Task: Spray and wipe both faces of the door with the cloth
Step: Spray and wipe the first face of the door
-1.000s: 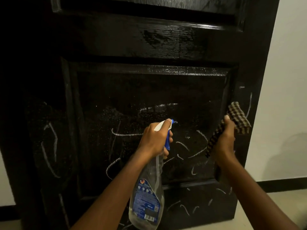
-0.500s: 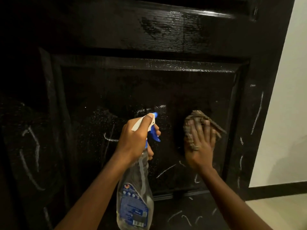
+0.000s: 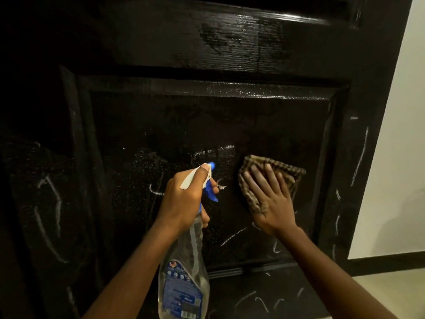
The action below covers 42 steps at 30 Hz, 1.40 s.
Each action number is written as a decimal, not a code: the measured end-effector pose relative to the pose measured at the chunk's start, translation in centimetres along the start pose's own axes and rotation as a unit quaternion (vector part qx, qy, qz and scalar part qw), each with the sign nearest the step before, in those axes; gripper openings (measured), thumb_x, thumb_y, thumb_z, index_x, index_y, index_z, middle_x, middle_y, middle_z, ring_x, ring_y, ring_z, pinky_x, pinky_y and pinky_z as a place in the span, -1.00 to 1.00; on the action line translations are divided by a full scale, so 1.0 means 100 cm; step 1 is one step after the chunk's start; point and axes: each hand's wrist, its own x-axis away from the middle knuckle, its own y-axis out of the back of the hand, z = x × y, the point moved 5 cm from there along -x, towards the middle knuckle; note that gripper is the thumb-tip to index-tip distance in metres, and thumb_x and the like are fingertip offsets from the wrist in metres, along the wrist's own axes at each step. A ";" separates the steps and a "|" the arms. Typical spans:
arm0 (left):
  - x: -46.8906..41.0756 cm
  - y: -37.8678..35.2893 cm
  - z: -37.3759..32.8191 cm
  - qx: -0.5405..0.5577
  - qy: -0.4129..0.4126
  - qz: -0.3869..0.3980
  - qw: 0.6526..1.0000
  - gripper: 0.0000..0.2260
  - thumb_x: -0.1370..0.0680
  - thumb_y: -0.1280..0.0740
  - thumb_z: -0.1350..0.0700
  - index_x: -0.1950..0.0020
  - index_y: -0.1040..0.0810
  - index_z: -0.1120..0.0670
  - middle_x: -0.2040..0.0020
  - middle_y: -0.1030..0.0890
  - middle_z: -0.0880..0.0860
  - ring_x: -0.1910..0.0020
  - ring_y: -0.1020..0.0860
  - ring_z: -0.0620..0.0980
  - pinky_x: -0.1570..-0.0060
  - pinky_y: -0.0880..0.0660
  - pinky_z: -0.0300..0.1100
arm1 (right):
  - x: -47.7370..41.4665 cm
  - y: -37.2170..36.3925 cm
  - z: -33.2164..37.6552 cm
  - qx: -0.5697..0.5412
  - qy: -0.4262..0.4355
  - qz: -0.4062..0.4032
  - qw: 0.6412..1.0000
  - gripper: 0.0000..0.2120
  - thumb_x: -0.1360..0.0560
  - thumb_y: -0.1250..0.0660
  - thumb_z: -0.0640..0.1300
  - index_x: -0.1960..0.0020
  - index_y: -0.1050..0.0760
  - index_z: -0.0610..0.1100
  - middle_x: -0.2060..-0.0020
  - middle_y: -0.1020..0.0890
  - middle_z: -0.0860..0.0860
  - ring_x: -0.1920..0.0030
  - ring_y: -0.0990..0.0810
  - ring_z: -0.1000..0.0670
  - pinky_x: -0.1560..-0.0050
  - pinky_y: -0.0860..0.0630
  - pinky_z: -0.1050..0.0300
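Pale wall (image 3: 402, 157) at 3 o'clock, beside a black panelled door (image 3: 230, 54) filling nearly everything else. Presses the checked cloth (image 3: 287, 169) flat on the sunken panel (image 3: 207, 125), a little toward 3 o'clock from centre, right hand (image 3: 273, 203) spread over it, fingers straight, likely to bear down and rub the wet patch. Grips the spray bottle (image 3: 184, 284) in the left hand (image 3: 184, 201) toward 6 o'clock, fingers curled round neck and trigger, nozzle facing the panel, probably ready for another squirt. Shows white chalk scribbles (image 3: 361, 155) at 9, 6 and 3 o'clock, fine droplets (image 3: 142, 171) left of centre, wet sheen at 12 o'clock.
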 end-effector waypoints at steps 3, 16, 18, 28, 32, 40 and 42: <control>0.003 0.005 0.002 -0.014 0.011 -0.008 1.000 -0.55 -0.67 -0.14 -0.10 0.13 -0.59 0.20 0.15 -0.70 0.11 0.61 -0.51 0.19 0.52 -0.50 -0.06 | 0.011 0.015 -0.022 -0.092 -0.145 -0.048 0.984 -0.26 -0.58 -0.13 -0.01 -0.58 0.21 0.36 -0.57 0.19 0.37 -0.62 0.19 0.05 -0.58 0.06 -0.23; 0.019 0.058 0.012 -0.032 0.024 -0.076 0.996 -0.54 -0.66 -0.15 -0.10 0.16 -0.58 0.24 0.25 -0.66 0.17 0.59 -0.52 0.17 0.54 -0.49 -0.10 | -0.088 0.013 0.097 -0.072 -0.088 -0.053 0.992 -0.30 -0.56 -0.09 0.11 -0.63 0.07 0.04 -0.62 0.04 0.08 -0.63 0.09 -0.08 -0.59 0.10 -0.07; 0.024 0.069 0.013 -0.038 0.014 -0.088 0.995 -0.54 -0.67 -0.14 -0.07 0.16 -0.58 0.25 0.24 -0.67 0.16 0.59 -0.52 0.22 0.55 -0.49 -0.10 | -0.058 -0.006 0.106 -0.028 -0.030 -0.016 0.999 -0.29 -0.56 -0.09 0.13 -0.64 0.07 0.07 -0.62 0.02 0.07 -0.63 0.08 -0.07 -0.60 0.10 -0.05; 0.033 0.099 0.016 -0.042 -0.011 -0.088 0.995 -0.57 -0.70 -0.10 -0.03 0.12 -0.59 0.23 0.18 -0.70 0.11 0.61 -0.51 0.24 0.49 -0.50 -0.04 | -0.081 0.025 0.055 -0.082 -0.255 -0.085 0.960 -0.29 -0.59 -0.07 0.07 -0.64 0.18 0.08 -0.63 0.04 0.04 -0.63 0.18 -0.07 -0.58 0.23 0.01; 0.034 0.105 0.020 -0.032 -0.008 -0.094 0.995 -0.56 -0.69 -0.10 -0.04 0.12 -0.60 0.23 0.15 -0.69 0.12 0.59 -0.52 0.21 0.49 -0.50 -0.03 | -0.118 0.022 0.103 -0.049 -0.165 -0.069 0.983 -0.31 -0.58 -0.07 0.11 -0.65 0.01 -0.05 -0.63 0.04 0.00 -0.63 0.10 -0.14 -0.59 0.13 -0.10; 0.032 0.101 0.025 -0.037 0.018 -0.080 0.996 -0.58 -0.68 -0.16 -0.07 0.15 -0.60 0.21 0.18 -0.69 0.14 0.61 -0.53 0.22 0.55 -0.45 -0.15 | -0.013 -0.014 0.085 -0.005 -0.027 0.003 1.000 -0.27 -0.51 -0.15 0.10 -0.64 0.00 0.12 -0.57 -0.18 0.04 -0.63 0.11 0.02 -0.58 0.09 -0.02; 0.032 0.102 0.027 -0.046 0.029 -0.081 0.995 -0.57 -0.67 -0.16 -0.07 0.16 -0.58 0.21 0.20 -0.68 0.15 0.61 -0.52 0.18 0.55 -0.45 -0.15 | -0.020 -0.005 0.066 -0.053 -0.161 -0.013 0.985 -0.29 -0.53 -0.10 0.08 -0.64 0.05 0.13 -0.61 -0.09 0.05 -0.62 0.17 0.05 -0.58 0.14 0.00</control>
